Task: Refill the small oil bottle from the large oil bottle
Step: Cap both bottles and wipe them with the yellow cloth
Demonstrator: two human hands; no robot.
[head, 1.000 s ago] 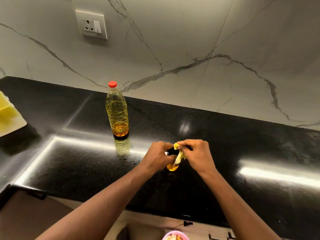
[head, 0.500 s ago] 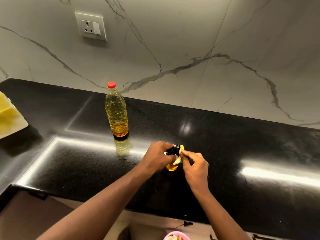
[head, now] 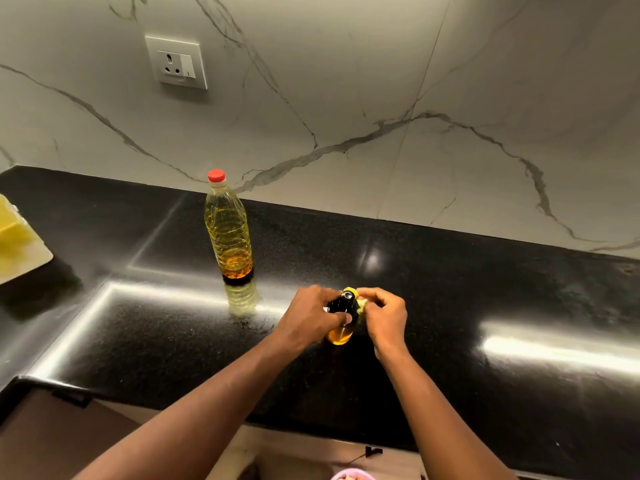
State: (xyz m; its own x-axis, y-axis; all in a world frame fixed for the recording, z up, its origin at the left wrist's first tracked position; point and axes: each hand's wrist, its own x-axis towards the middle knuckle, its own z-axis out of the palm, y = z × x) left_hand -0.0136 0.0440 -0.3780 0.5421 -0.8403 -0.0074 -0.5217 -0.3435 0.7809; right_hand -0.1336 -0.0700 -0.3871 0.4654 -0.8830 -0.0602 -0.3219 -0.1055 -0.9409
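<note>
The small oil bottle (head: 340, 332) stands on the black counter (head: 450, 306), with a black top, a yellow cap part and a little amber oil at its base. My left hand (head: 310, 318) wraps its upper body from the left. My right hand (head: 384, 315) pinches the yellow cap piece (head: 350, 292) at the bottle's top from the right. The large oil bottle (head: 228, 233) stands upright behind and to the left, with its red cap (head: 216, 175) on and yellow oil inside. Neither hand touches it.
A white marble wall with a socket (head: 176, 62) rises behind the counter. A pale board with something yellow (head: 17, 244) lies at the left edge. The counter's front edge runs below my forearms. A pink rim (head: 351, 474) shows at the bottom.
My right hand has shifted back up to the bottle's top and closed around the yellow cap piece. My left hand keeps its hold on the small bottle. The large bottle has not moved.
</note>
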